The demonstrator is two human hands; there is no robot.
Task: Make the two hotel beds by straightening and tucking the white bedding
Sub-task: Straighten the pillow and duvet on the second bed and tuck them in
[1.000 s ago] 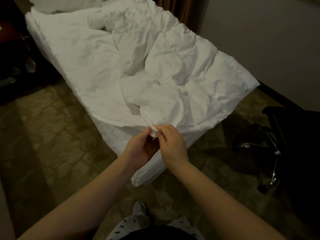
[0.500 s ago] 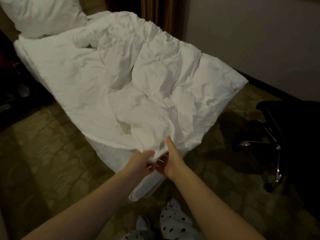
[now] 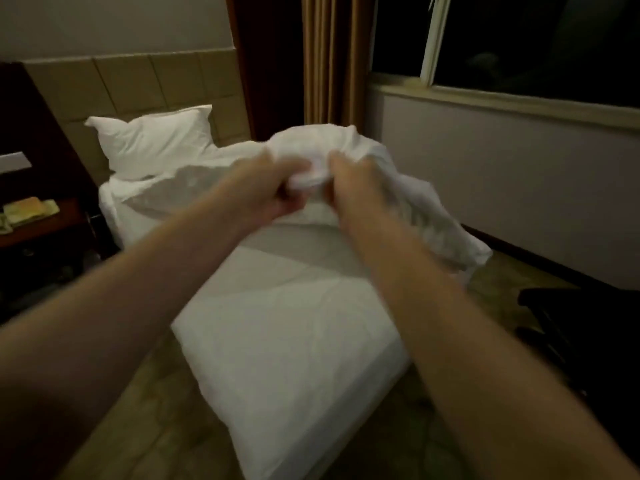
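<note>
A single bed [image 3: 287,344] with a white fitted sheet stretches away from me, its foot nearest. Both arms are raised over it. My left hand [image 3: 273,192] and my right hand [image 3: 349,188] grip a bunched edge of the white duvet [image 3: 426,209], held up in the air close together. The duvet billows behind my hands and droops off the bed's right side. A white pillow [image 3: 156,140] leans against the tiled headboard. The picture is motion-blurred. Only this one bed is in view.
A dark wooden nightstand [image 3: 41,223] with folded yellowish cloths stands left of the bed. Curtains [image 3: 329,60] hang behind the headboard, and a window [image 3: 519,43] runs along the right wall. A dark office chair [image 3: 581,327] sits at the right. Patterned floor lies around the bed's foot.
Both hands have lifted the duvet edge from low at the bed's foot to high in the air, baring the sheet beneath. The view has tilted up to the headboard and window.
</note>
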